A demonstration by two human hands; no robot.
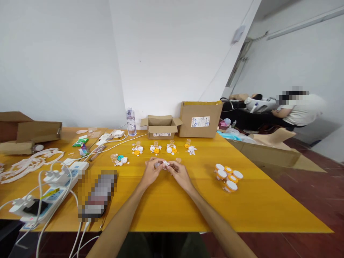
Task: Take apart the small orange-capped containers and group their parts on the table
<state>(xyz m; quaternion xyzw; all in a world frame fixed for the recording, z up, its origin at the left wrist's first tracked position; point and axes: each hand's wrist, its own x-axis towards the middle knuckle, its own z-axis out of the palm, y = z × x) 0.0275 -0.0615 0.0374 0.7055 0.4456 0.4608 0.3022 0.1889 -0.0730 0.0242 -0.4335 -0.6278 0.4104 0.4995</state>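
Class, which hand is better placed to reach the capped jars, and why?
Probably the right. The right hand is nearer the jars, with only bare table between; the left hand would have to cross it. Both pinch a small part.

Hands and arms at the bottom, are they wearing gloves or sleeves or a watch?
No gloves: the left hand and right hand are bare. The left forearm and right forearm are bare too, no sleeve showing down to the picture's edge. No watch or bracelet on either wrist; the fingers look too small to rule out a ring.
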